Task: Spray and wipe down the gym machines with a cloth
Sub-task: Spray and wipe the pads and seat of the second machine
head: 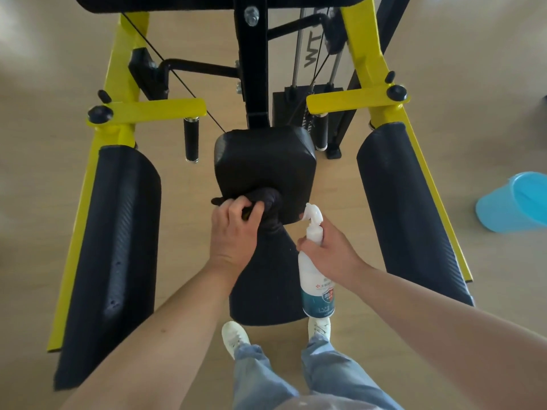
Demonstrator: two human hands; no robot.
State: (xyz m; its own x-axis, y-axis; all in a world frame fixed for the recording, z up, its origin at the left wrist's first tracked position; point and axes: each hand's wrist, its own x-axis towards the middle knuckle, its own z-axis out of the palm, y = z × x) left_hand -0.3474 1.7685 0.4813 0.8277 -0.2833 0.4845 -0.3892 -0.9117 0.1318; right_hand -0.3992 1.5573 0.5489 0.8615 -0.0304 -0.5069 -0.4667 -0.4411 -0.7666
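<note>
A yellow-framed gym machine (124, 84) stands in front of me with black pads. My left hand (233, 232) grips a dark bunched cloth (268, 202) and presses it against the lower edge of the central black back pad (263, 158). Below it lies the black seat pad (263, 285). My right hand (328, 250) holds a white spray bottle (315, 270) upright by its neck, just right of the seat, its nozzle close to the back pad's lower right corner.
Long black arm pads flank the seat, one on the left (115, 255) and one on the right (411, 208). A weight stack (307, 108) stands behind. A blue bucket (515, 202) lies on the wooden floor at right. My white shoes (235, 337) stand by the seat.
</note>
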